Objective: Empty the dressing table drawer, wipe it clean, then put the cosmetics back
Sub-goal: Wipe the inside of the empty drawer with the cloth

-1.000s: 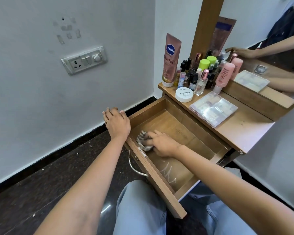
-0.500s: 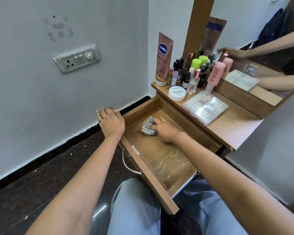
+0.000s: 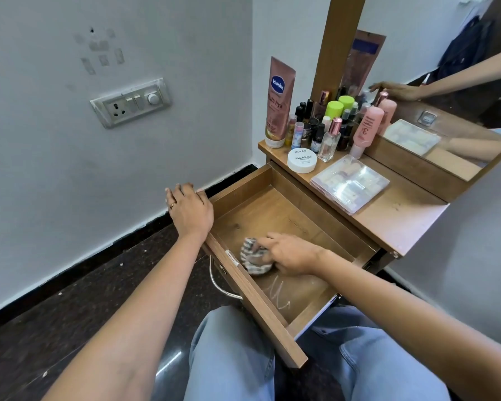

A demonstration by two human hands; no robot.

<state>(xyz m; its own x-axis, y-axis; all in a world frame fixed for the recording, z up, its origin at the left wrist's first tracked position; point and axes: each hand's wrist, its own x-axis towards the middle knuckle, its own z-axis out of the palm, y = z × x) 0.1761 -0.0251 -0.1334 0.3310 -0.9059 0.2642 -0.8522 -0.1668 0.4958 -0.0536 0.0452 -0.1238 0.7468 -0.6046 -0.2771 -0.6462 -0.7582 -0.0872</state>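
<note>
The wooden drawer (image 3: 243, 198) is pulled out and holds no cosmetics. My right hand (image 3: 289, 253) presses a striped grey cloth (image 3: 250, 257) onto the drawer floor near the front wall. White smear marks (image 3: 278, 296) streak the floor nearer to me. My left hand (image 3: 190, 211) rests closed over the drawer's far left front corner. The cosmetics stand on the table top (image 3: 402, 215): a tall Vaseline tube (image 3: 279, 102), a white nail polish jar (image 3: 301, 160), a clear perfume bottle (image 3: 329, 140), a pink bottle (image 3: 366, 130), several small bottles and a clear plastic case (image 3: 349, 183).
A mirror (image 3: 434, 91) behind the table reflects my arms. A wall with a switch plate (image 3: 130, 102) stands left of the drawer. The metal drawer handle (image 3: 220, 285) sticks out over the dark floor. My knees in blue jeans (image 3: 229, 357) sit under the drawer.
My right hand has dragged the cloth from the drawer's far left part back toward me along the front wall. The left hand stays on the drawer corner.
</note>
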